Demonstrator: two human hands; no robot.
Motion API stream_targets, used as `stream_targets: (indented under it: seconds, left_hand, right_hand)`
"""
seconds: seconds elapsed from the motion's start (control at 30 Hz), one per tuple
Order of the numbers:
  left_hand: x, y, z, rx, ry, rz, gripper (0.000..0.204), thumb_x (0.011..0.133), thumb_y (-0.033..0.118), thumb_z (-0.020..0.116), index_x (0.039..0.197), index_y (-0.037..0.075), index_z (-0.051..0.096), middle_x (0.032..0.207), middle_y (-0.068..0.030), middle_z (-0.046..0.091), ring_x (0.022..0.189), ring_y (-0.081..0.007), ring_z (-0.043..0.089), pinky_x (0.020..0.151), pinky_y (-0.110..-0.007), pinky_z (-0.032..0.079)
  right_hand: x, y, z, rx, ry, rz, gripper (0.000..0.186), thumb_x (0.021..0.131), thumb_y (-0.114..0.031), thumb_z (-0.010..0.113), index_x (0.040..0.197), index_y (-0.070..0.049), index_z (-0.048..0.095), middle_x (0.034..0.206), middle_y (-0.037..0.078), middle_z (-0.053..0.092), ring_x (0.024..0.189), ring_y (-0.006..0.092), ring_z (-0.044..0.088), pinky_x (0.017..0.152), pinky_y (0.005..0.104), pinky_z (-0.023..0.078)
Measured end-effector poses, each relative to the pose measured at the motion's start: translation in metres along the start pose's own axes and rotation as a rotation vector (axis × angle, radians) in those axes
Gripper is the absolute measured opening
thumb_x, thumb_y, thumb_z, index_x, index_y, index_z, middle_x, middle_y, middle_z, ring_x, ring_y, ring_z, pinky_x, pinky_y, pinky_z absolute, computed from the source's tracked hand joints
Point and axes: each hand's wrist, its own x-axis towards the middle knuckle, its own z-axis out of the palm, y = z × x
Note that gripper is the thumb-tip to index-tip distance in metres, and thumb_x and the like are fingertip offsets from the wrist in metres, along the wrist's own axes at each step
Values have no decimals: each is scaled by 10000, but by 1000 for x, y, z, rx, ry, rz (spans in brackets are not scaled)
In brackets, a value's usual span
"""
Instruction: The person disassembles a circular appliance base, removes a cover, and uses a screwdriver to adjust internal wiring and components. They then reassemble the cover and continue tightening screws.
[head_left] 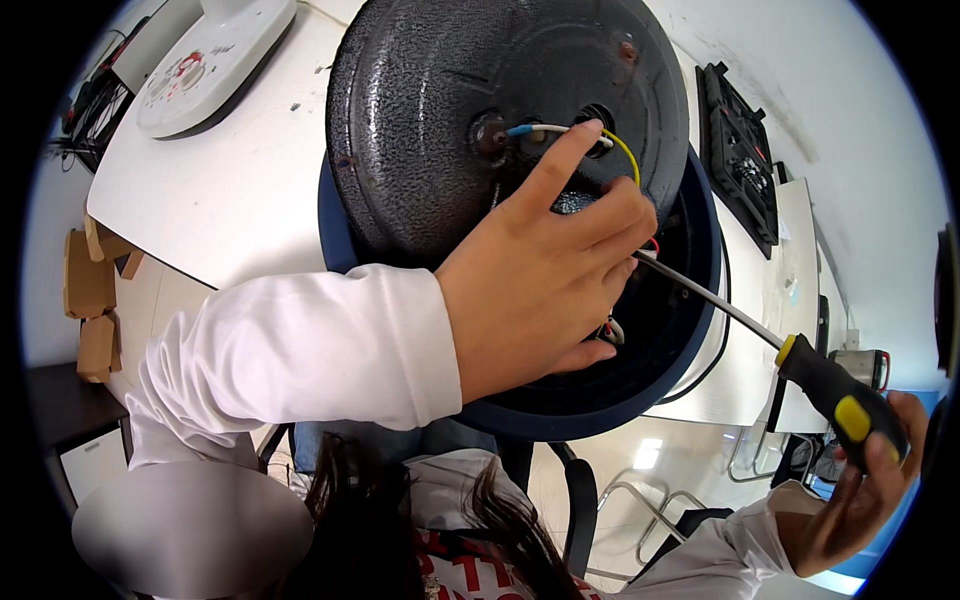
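A dark, glossy speckled round metal shell (420, 100) leans up out of a dark blue round housing (580, 425) on the white table. A white wire with a blue sleeve (519, 131) and a yellow wire (628, 155) run by holes in the shell. My left hand (550, 255) reaches across, index finger on the wires and the other fingers curled around a part they hide. In my right hand (880, 470) is a screwdriver (835, 395) with a black and yellow handle. Its shaft slants up to the left, and the tip ends beside my left fingers.
An open black tool case (738, 155) lies at the right by the wall. A white appliance base (215, 65) stands at the back left. A black cable (722, 330) curves around the housing. Cardboard boxes (90, 275) are on the far left; a chair arm (580, 510) is below the table.
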Motion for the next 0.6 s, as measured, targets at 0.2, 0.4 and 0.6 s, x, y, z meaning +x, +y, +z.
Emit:
stream_targets:
  seconds: [0.2,0.4,0.6]
  left_hand:
    - [0,1,0,12,-10,-1,534,777,574,692,1128,172,717,1295,-66,521,1258,-230,423,1140,-619,177]
    - [0,1,0,19,0,-10,520,786,570,690,1123,175,720,1297,-64,521,1263,-228,420,1141,-618,178]
    - [-1,1,3,-5,24,-12,511,781,557,702,1113,168,723,1293,-61,522,1269,-227,417,1144,-608,177]
  right_hand:
    - [-17,3,-9,-5,-20,103,609,869,151,470,1371,-192,509,1440,251,441,1243,356,546,806,318,565]
    - [-20,15,-20,12,-101,-60,441,933,46,519,1341,-118,546,1397,267,487,1271,405,534,955,449,545]
    - [-30,31,-20,172,-58,-27,384,1000,-163,537,1351,-6,532,1351,278,531,1199,433,582,947,491,545]
